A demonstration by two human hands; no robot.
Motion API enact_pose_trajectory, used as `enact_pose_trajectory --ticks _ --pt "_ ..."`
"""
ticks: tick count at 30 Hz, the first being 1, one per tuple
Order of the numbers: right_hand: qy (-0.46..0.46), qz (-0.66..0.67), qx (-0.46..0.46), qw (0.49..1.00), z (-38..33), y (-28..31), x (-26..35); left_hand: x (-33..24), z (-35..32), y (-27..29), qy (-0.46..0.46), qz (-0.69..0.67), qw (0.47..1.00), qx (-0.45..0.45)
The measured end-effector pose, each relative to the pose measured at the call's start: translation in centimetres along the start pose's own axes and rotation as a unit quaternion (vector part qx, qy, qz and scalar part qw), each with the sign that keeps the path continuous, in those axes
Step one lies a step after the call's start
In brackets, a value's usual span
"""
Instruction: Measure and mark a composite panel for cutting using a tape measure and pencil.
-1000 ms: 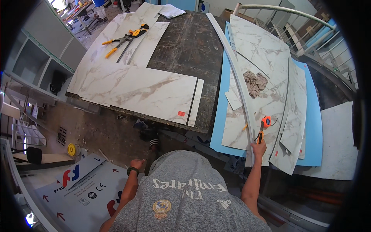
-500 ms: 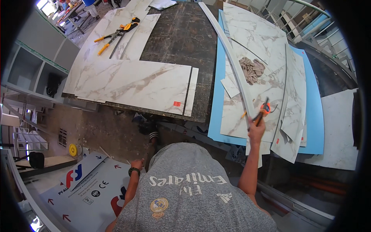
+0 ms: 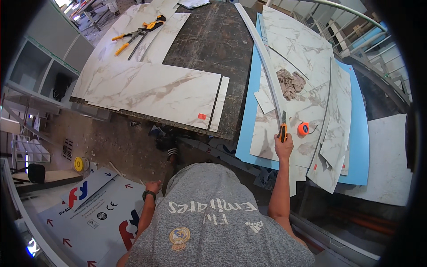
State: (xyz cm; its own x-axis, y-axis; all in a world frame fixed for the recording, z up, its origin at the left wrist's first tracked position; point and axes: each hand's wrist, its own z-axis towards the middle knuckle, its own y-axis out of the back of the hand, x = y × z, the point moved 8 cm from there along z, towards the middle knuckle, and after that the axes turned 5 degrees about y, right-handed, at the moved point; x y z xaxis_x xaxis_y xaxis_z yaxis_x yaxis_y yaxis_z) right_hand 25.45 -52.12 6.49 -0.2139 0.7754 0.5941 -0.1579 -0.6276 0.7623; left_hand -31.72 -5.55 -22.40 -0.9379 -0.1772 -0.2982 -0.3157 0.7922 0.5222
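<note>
My right hand point(image 3: 284, 146) grips a utility knife point(image 3: 283, 130) with an orange and black handle, its blade pointing away from me. The knife is over the near end of a long pale straight bar point(image 3: 266, 60) lying on marble-patterned sheets point(image 3: 307, 104). Just right of the knife rests an orange tape measure point(image 3: 303, 128). A crumpled brownish rag point(image 3: 291, 84) lies farther back on the sheets. My left hand point(image 3: 153, 187), a watch on its wrist, hangs low beside my body, away from the table. Its fingers look curled, with nothing visible in them.
Yellow-handled pliers-like tools point(image 3: 140, 35) lie on marble-patterned panels point(image 3: 153, 91) at the left of the dark worktable point(image 3: 209, 42). A blue sheet point(image 3: 358, 133) shows beneath the right-hand stack. Printed grey boards point(image 3: 89, 218) and a yellow roll point(image 3: 80, 164) are on the floor at left.
My right hand has moved slightly left, and the knife now points straight ahead beside the bar's end. The tape measure, partly hidden behind the hand and knife before, now shows fully.
</note>
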Motion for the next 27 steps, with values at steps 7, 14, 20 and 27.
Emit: enact_pose_trajectory --ticks 7,14,20,27 --pt "-0.071 -0.115 0.008 0.991 2.5 0.5 -5.9 0.0 -1.3 0.9 -0.083 -0.109 0.989 0.063" --pt "-0.145 -0.174 -0.036 0.973 4.4 3.1 -13.4 0.6 -2.0 2.4 -0.262 -0.246 0.921 0.150" --pt "-0.155 -0.185 -0.039 0.970 4.8 4.4 -16.9 1.1 1.2 1.5 0.009 0.086 0.993 -0.077" --pt "-0.165 -0.181 0.004 0.970 6.0 0.5 -12.6 -0.9 -2.3 2.4 0.008 0.096 0.993 -0.065"
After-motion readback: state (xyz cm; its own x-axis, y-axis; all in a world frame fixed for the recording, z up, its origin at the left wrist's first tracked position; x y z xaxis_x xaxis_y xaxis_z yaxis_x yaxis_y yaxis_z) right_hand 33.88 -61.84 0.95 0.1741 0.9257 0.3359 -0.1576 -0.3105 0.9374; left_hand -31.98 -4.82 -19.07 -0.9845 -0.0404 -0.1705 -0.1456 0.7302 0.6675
